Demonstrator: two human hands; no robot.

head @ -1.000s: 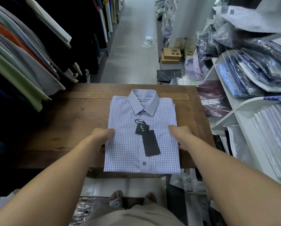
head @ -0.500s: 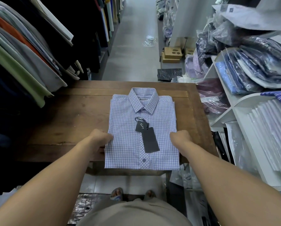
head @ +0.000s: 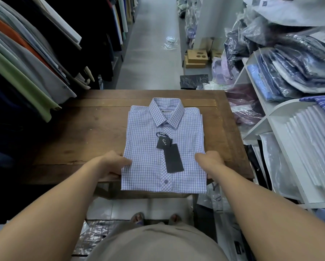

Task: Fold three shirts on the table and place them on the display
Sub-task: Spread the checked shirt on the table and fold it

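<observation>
Checked in pale blue and white, a folded cotton shirt [head: 164, 146] lies collar-up on the dark brown wooden surface [head: 86, 136], its collar toward the far edge and its bottom fold hanging just past the near edge. Two black paper hang tags [head: 170, 152] on a cord rest along the button placket, the smaller one overlapping the top of the longer one, and a single purple button shows below them.

Both bare forearms reach in from below. The left hand [head: 113, 163] grips the shirt's left edge low down: the thumb lies on top of the fabric, while the fingers [head: 110, 175] curl beneath the fold, closed on the cloth. The right hand [head: 212, 160] takes the opposite edge at about the same height, thumb pressed on the cloth; its other digits are hidden under the shirt, so how tightly they close cannot be told.

To the right stands a white shelf unit [head: 261, 127] stacked with shirts sealed in clear plastic bags [head: 297, 72] and a row of white folded packs lower down. On the left, hanging garments [head: 26, 59] in green, grey, orange and white crowd a rail. Beyond the surface, a grey floor aisle runs away, with brown cardboard boxes [head: 195, 58] beside it.
</observation>
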